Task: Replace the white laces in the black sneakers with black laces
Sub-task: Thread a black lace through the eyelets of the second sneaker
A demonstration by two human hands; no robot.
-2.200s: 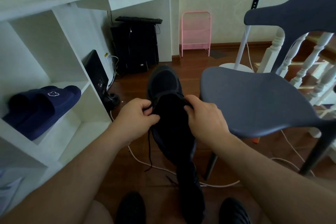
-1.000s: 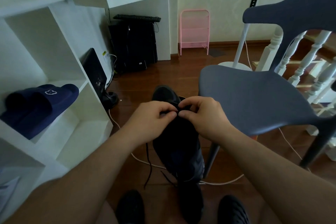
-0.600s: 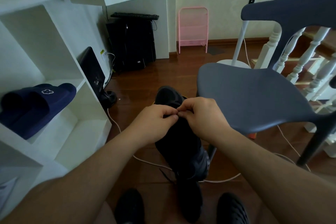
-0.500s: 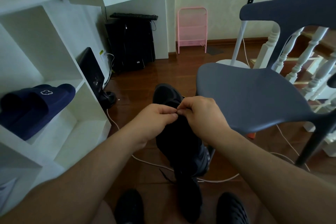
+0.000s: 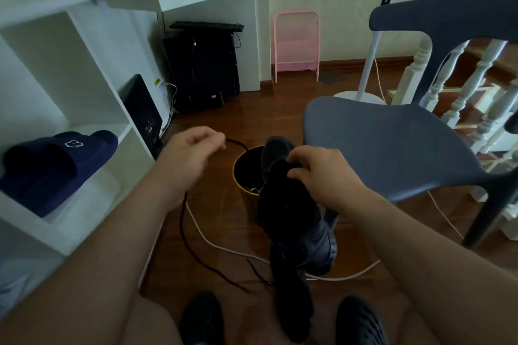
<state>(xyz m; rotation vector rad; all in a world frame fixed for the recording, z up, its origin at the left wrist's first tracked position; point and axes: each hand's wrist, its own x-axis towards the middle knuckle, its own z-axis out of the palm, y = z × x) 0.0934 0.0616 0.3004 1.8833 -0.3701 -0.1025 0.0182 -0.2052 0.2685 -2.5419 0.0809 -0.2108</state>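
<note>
The left hand [image 5: 190, 158] pinches the black lace [image 5: 183, 228] out to the left; the right hand [image 5: 322, 173] grips the black sneaker [image 5: 291, 213] mid-scene — draw slack through steadily, keeping the shoe braced.

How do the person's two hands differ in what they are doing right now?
The left hand is pulled out to the side, away from the sneaker, pinching the black lace; the right hand stays on the sneaker, gripping its upper part. The left hand looks blurred, as if moving; the right hand looks sharp. Both have curled fingers and are held above the floor.
</note>
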